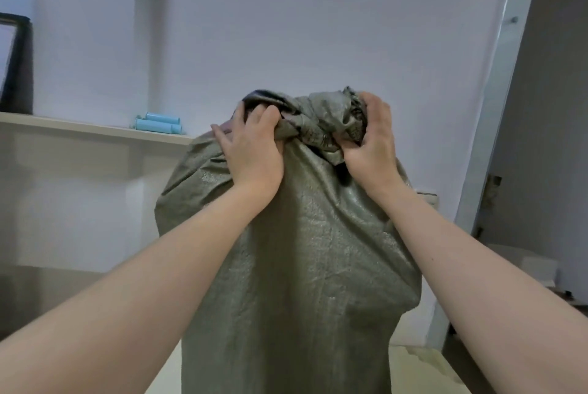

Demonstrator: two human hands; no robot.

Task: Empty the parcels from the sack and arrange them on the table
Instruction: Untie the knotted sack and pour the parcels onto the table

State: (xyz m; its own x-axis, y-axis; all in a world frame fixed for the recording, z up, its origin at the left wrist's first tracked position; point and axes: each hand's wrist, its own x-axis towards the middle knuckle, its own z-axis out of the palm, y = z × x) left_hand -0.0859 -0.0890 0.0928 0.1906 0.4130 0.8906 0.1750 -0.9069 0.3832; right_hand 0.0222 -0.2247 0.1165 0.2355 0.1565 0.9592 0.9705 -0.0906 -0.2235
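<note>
Head camera gives me the grey-green woven plastic sack (pixel 302 250) filling the middle of my view, standing tall in front of me with its lower end dropping out of frame over the pale table top (pixel 423 368). Its upper end is gathered into a crumpled bunch. My left hand (pixel 251 152) has its fingers dug into the left side of that bunch, and my right hand (pixel 372 136) is curled round the right side, so both are holding fabric firmly. I see no parcels; the cloth hides whatever is inside, though the body bulges as if something is in it.

I judge this to be the opening step: getting hold of the sack so it can be emptied. I cannot tell whether the bunched end is the mouth or the closed bottom. If it is the mouth, my next move is to spread the two handfuls apart and open it. If it is the bottom, I should lift and shake so the contents slide out onto the table.

Dark marks, perhaps print, sit on the gathered fabric between my hands, but nothing there reads as letters.

Beyond the sack, a pale wall shelf (pixel 95 129) carries two light-blue plastic cylinders (pixel 157 124) lying on their sides, and a dark-framed panel (pixel 19 66) leans at its far left. A white door frame (pixel 496 107) runs up the right.
</note>
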